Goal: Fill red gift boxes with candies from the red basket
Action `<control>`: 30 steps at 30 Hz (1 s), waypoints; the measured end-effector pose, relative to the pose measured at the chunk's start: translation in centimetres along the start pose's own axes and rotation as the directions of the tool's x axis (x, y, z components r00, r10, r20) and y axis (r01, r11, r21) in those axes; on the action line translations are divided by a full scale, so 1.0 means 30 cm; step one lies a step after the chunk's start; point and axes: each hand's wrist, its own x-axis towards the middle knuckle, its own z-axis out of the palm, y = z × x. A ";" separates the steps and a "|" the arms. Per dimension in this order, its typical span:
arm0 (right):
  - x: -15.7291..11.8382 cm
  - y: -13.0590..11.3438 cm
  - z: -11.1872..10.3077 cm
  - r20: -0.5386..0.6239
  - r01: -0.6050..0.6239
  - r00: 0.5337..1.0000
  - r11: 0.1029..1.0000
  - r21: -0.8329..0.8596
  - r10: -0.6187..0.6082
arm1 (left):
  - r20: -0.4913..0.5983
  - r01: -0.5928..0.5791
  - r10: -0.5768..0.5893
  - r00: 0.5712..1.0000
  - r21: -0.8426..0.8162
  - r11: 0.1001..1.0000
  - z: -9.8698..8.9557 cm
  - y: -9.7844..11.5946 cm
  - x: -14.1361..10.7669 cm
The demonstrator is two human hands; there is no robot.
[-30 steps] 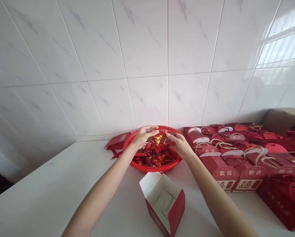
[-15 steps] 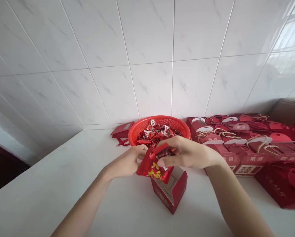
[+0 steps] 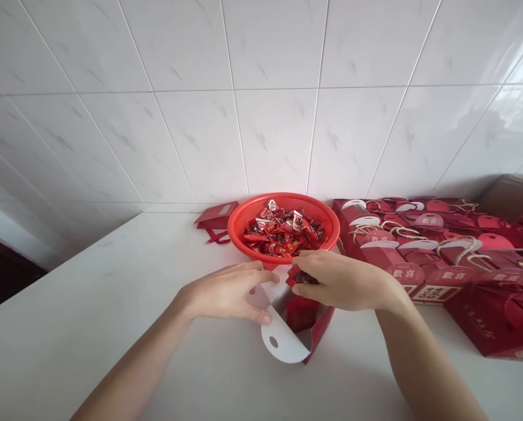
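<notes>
A small red box (image 3: 321, 334) with white inner flaps stands open on the white counter, and a red packet (image 3: 302, 311) lies inside it. My left hand (image 3: 230, 292) is at the box's left side, fingers apart, its thumb near the white rounded flap (image 3: 283, 342). Over the box's right rear part, my right hand (image 3: 344, 280) grips red wrapped candies (image 3: 302, 278). Just behind both hands is a red plastic basket (image 3: 331, 225) with many wrapped candies in it.
Rows of closed red gift boxes (image 3: 436, 280) with rope handles fill the right side. A flat red box (image 3: 217, 216) lies left of the basket. A brown carton (image 3: 513, 196) sits at the far right, and a tiled wall (image 3: 274, 140) rises behind.
The red packet has left my left hand and is now inside the box. My left hand has opened beside the box, whose white flap now shows. The view has tilted slightly downward.
</notes>
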 end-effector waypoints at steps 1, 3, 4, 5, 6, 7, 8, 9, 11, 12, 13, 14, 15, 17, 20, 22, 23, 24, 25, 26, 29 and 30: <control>0.002 0.001 -0.001 -0.011 -0.009 1.000 1.000 -0.005 0.009 | 0.029 0.007 -0.007 1.000 -0.011 1.000 -0.001 0.002 0.000; 0.005 0.001 -0.003 -0.019 -0.012 1.000 1.000 -0.003 0.012 | 0.057 0.004 -0.002 0.998 -0.027 1.000 -0.002 0.006 0.000; 0.007 0.001 -0.004 -0.023 -0.006 1.000 1.000 0.005 0.006 | 0.056 -0.003 0.005 0.998 -0.030 1.000 -0.003 0.007 0.000; 0.008 0.000 -0.005 -0.023 0.007 1.000 1.000 0.019 -0.007 | 0.054 -0.009 0.011 0.998 -0.031 0.999 -0.003 0.008 0.000; 0.009 -0.002 -0.004 -0.016 0.028 0.999 0.999 0.034 -0.027 | 0.054 -0.011 0.012 0.998 -0.032 0.999 -0.002 0.009 0.000; 0.011 -0.003 -0.004 0.002 0.054 0.999 0.997 0.050 -0.054 | 0.057 -0.007 0.009 0.998 -0.032 0.999 -0.002 0.009 -0.001; 0.012 -0.004 -0.003 0.031 0.082 0.996 0.995 0.063 -0.084 | 0.062 0.002 0.000 0.998 -0.028 1.000 -0.001 0.009 -0.001; 0.013 -0.005 -0.001 0.064 0.113 0.991 0.991 0.074 -0.118 | 0.067 0.015 -0.013 0.998 -0.023 1.000 -0.001 0.009 -0.002; 0.016 -0.006 0.001 0.107 0.165 0.979 0.983 0.076 -0.172 | 0.069 0.035 -0.034 0.997 -0.013 0.999 0.000 0.008 -0.003; 0.018 -0.007 0.002 0.114 0.173 0.977 0.983 0.061 -0.179 | 0.066 0.038 -0.037 0.997 -0.012 0.999 0.001 0.008 -0.004; 0.020 -0.007 0.002 0.111 0.172 0.978 0.984 0.041 -0.175 | 0.062 0.037 -0.036 0.997 -0.015 0.999 0.001 0.008 -0.005; 0.022 -0.008 0.002 0.102 0.162 0.981 0.987 0.019 -0.164 | 0.059 0.033 -0.032 0.998 -0.020 0.999 0.002 0.008 -0.006; 0.024 -0.010 0.003 0.095 0.148 0.984 0.989 0.000 -0.148 | 0.058 0.029 -0.027 0.998 -0.025 0.999 0.002 0.009 -0.007; 0.028 -0.013 0.003 0.092 0.130 0.988 0.991 -0.021 -0.127 | 0.059 0.026 -0.025 0.998 -0.023 0.999 0.003 0.010 -0.008; 0.030 -0.015 0.005 0.123 0.131 0.984 0.991 -0.023 -0.127 | 0.065 0.039 -0.039 0.997 -0.004 0.999 0.004 0.011 -0.011; 0.029 -0.012 0.006 0.132 0.117 0.985 0.993 -0.032 -0.112 | 0.069 0.039 -0.039 0.997 0.002 0.999 0.004 0.011 -0.012; 0.027 -0.008 0.006 0.125 0.100 0.988 0.994 -0.039 -0.094 | 0.069 0.039 -0.039 0.997 0.003 0.999 0.005 0.011 -0.012; 0.025 -0.003 0.006 0.113 0.077 0.991 0.996 -0.048 -0.071 | 0.067 0.040 -0.040 0.997 0.005 0.999 0.005 0.011 -0.012; 0.021 0.002 0.004 0.100 0.053 0.994 0.997 -0.056 -0.047 | 0.063 0.040 -0.040 0.997 0.008 0.999 0.005 0.012 -0.012; 0.016 0.008 0.002 0.093 0.031 0.995 0.998 -0.062 -0.026 | 0.055 0.041 -0.041 0.998 0.010 0.999 0.005 0.013 -0.013; -0.007 0.022 -0.014 0.094 -0.007 0.996 0.998 -0.068 0.013 | 0.031 0.048 -0.048 0.998 0.014 0.999 0.005 0.025 -0.020; -0.017 0.024 -0.021 0.091 -0.015 0.996 0.998 -0.068 0.021 | 0.029 0.053 -0.054 0.998 0.014 0.998 0.006 0.030 -0.023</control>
